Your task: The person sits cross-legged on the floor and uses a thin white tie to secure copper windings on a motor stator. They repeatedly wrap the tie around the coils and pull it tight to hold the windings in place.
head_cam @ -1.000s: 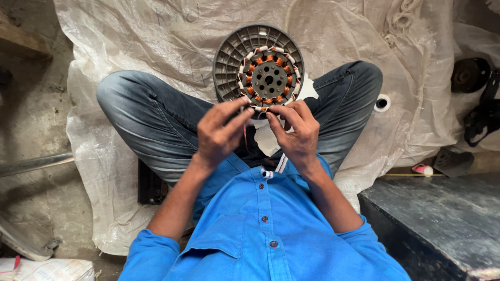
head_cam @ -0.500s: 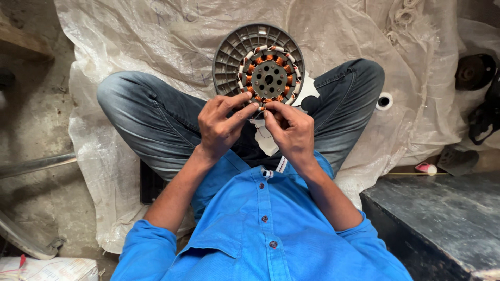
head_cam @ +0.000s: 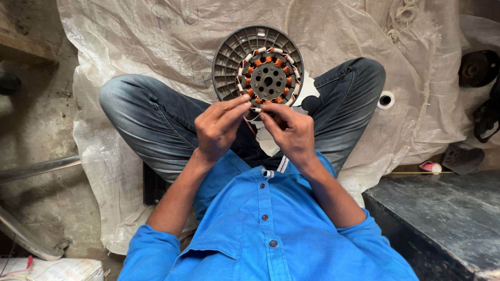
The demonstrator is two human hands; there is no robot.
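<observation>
I sit cross-legged on a white woven sack (head_cam: 156, 47). A round motor stator (head_cam: 269, 79) with copper windings and a holed metal core sits inside a grey ribbed round housing (head_cam: 229, 57) between my knees. My left hand (head_cam: 219, 127) and my right hand (head_cam: 289, 130) meet at the stator's near edge. The fingertips of both pinch at the windings and a thin wire there. A small white piece (head_cam: 257, 110) shows between the fingertips.
A small roll of white tape (head_cam: 386, 99) lies by my right knee. A dark slab (head_cam: 442, 218) fills the lower right, with a pink-capped item (head_cam: 430, 167) at its far edge. Dark round motor parts (head_cam: 476, 67) lie far right. A metal bar (head_cam: 36, 169) lies left.
Both hands stayed at the stator's near edge, with the fingers shifting slightly as they work the wire. The stator and housing have not moved.
</observation>
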